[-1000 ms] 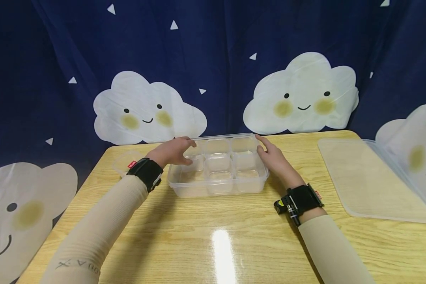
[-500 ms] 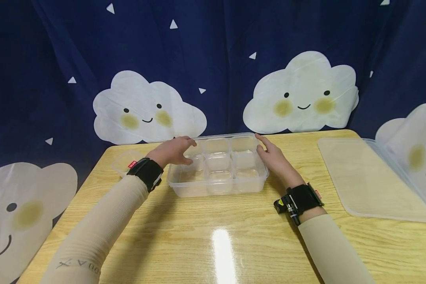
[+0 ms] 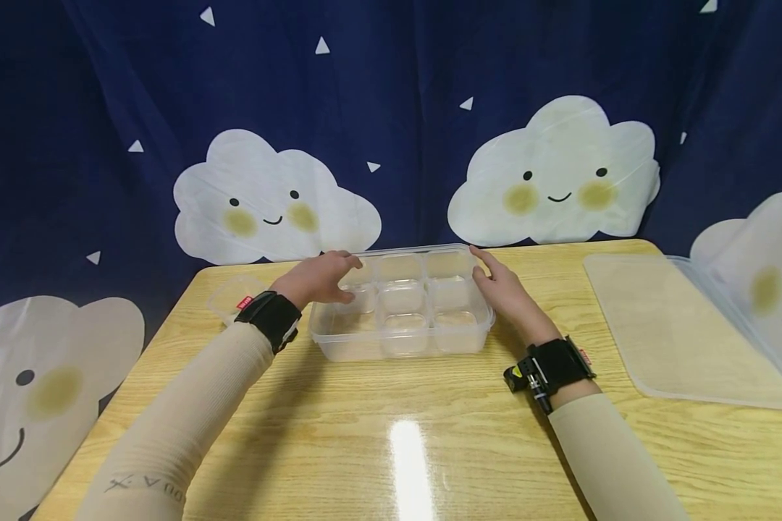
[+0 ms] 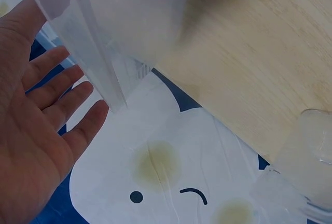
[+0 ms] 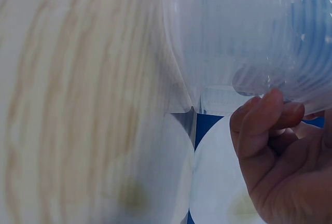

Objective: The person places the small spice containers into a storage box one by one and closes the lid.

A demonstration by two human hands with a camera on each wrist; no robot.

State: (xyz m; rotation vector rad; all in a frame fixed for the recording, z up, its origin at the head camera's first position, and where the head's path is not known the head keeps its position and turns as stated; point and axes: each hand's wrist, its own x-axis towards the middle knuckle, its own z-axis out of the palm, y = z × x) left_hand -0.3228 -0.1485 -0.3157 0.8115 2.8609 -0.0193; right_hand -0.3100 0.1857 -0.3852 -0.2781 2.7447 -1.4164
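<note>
A clear plastic storage box (image 3: 348, 349) lies lengthwise near the table's far edge, with several small clear bins (image 3: 402, 298) inside in rows. Its front left section shows bare floor. At the left end is my left hand (image 3: 319, 278), fingers spread, thumb over the rim; in the left wrist view the fingers (image 4: 78, 92) are loosely extended and the thumb shows through the clear wall. My right hand (image 3: 500, 289) grips the right end. In the right wrist view its curled fingers (image 5: 259, 120) meet the wall, and a fingertip shows through the plastic.
A small clear bin (image 3: 229, 295) stands left of my left wrist, partly hidden by it. On the right lies a large translucent lid (image 3: 691, 325), reaching past the table's edge. Behind the wooden table (image 3: 339, 434) hangs a dark blue curtain (image 3: 404, 87) with clouds.
</note>
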